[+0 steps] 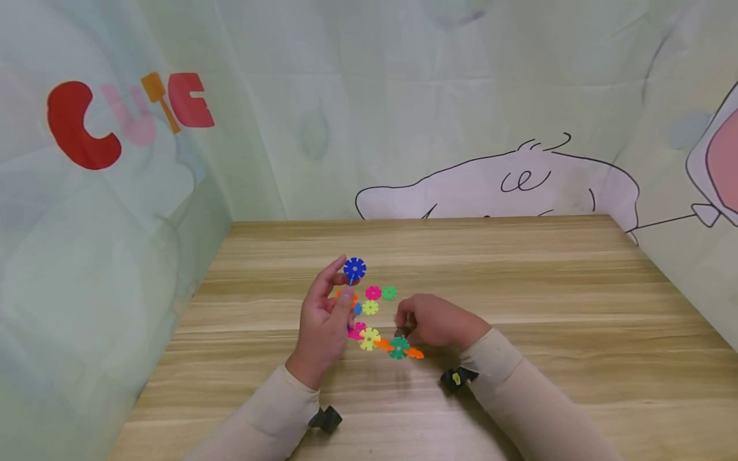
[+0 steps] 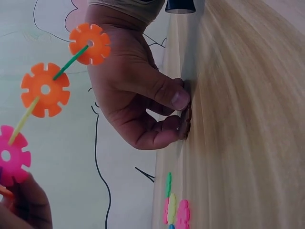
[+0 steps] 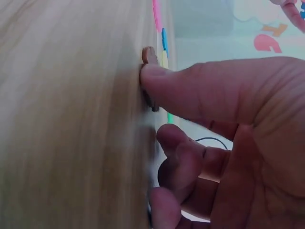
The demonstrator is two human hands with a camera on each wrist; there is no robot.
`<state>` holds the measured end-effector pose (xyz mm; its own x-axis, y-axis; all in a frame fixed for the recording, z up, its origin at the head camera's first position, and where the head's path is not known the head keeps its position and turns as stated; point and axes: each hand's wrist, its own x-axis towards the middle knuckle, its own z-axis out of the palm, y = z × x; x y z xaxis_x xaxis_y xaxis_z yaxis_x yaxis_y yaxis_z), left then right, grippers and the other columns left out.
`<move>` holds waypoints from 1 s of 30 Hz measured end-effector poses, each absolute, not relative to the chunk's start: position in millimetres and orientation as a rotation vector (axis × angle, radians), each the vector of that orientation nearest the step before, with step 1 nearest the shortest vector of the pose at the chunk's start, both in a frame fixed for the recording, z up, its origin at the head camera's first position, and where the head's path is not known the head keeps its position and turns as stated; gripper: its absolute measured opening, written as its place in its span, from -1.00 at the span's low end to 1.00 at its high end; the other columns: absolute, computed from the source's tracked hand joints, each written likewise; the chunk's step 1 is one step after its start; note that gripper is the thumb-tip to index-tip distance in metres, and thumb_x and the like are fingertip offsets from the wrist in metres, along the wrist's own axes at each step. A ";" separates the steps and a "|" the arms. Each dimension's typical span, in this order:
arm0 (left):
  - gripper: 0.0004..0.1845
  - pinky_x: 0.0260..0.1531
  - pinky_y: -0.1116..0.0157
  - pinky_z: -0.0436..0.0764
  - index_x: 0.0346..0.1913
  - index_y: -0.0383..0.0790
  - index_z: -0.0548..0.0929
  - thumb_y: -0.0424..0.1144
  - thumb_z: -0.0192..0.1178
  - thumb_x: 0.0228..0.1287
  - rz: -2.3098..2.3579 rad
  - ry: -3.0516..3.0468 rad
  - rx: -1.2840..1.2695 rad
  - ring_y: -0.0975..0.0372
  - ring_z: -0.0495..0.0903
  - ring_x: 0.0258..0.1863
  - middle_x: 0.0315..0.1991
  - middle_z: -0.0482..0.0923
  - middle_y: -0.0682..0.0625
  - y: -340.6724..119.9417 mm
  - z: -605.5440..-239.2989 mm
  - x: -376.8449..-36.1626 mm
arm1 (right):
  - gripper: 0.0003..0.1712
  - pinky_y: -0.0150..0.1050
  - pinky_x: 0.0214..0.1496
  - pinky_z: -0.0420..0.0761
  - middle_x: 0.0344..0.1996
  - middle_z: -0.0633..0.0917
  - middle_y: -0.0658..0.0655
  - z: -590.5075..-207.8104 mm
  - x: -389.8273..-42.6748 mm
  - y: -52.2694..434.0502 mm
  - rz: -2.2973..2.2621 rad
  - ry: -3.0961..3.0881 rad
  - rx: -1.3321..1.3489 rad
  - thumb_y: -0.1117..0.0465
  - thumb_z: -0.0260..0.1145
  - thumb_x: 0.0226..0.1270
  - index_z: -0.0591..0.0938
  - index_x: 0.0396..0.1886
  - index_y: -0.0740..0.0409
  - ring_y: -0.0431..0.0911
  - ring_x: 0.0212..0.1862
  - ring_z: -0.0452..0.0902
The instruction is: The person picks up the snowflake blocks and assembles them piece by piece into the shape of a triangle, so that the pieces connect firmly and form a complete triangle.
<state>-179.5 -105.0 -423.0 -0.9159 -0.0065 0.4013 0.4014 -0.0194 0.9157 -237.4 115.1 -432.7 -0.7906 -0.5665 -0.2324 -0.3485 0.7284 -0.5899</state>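
A chain of notched plastic flower discs (image 1: 369,339) hangs in my left hand (image 1: 323,320), gripped between thumb and fingers. A dark blue disc (image 1: 354,269) stands at its upper end; yellow, orange and green discs run off to the right. In the left wrist view, two orange discs (image 2: 45,89) are joined by a green one seen edge-on. My right hand (image 1: 435,319) is low at the tabletop, behind the chain's free end. Its thumb and fingers pinch a brown disc (image 2: 186,123), also visible under the thumb as a brown edge (image 3: 150,55) in the right wrist view.
Loose discs lie on the wooden table (image 1: 519,269) between the hands: a pink disc (image 1: 373,292), a green disc (image 1: 389,292) and a yellow disc (image 1: 370,308), with a blue one partly hidden by the left hand. A printed cloth (image 1: 323,96) hangs behind the table.
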 end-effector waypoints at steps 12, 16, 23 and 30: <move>-0.51 -0.70 0.46 0.44 0.52 -0.09 0.43 -0.44 -0.02 0.64 -1.989 -1.957 -0.479 0.31 0.37 -0.68 0.07 0.44 -0.23 -105.1 -425.1 -179.9 | -0.76 -0.28 -0.34 0.53 -0.41 0.68 0.05 -426.4 -244.2 121.8 -1.284 2.382 -0.622 0.33 0.42 0.39 0.66 0.01 0.10 -0.10 -0.38 0.52; -0.51 -0.73 0.46 0.42 0.51 -0.16 0.43 -0.47 -0.02 0.62 -1.993 -1.931 -0.523 0.31 0.35 -0.70 0.07 0.44 -0.32 -104.8 -425.3 -180.6 | -0.61 -0.27 -0.18 0.70 -0.28 0.70 0.11 -411.4 -238.6 119.4 -1.695 2.175 -0.597 0.35 0.34 0.48 0.61 0.26 0.28 -0.03 -0.26 0.61; -0.51 -0.76 0.42 0.42 0.51 -0.18 0.42 -0.47 -0.02 0.62 -1.977 -1.944 -0.611 0.29 0.30 -0.75 0.06 0.45 -0.10 -105.8 -425.7 -179.9 | -0.56 -0.31 0.01 0.74 -0.12 0.69 0.06 -392.4 -221.4 110.2 -2.021 1.821 -0.608 0.48 0.20 0.54 0.48 0.35 0.44 -0.11 -0.13 0.63; -0.52 -0.77 0.41 0.42 0.50 -0.29 0.39 -0.49 -0.01 0.61 -1.964 -1.945 -0.671 0.28 0.30 -0.76 0.07 0.46 -0.09 -106.7 -426.4 -177.5 | -0.60 -0.33 -0.03 0.74 -0.19 0.65 0.05 -393.2 -215.1 103.1 -2.135 1.749 -0.642 0.51 0.16 0.55 0.45 0.32 0.53 -0.14 -0.15 0.61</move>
<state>-177.5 -106.7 -426.4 -0.8474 0.1131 0.5188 0.5176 -0.0416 0.8546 -215.1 103.1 -393.2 -0.8527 -0.5016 0.1461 -0.0446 -0.2086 -0.9770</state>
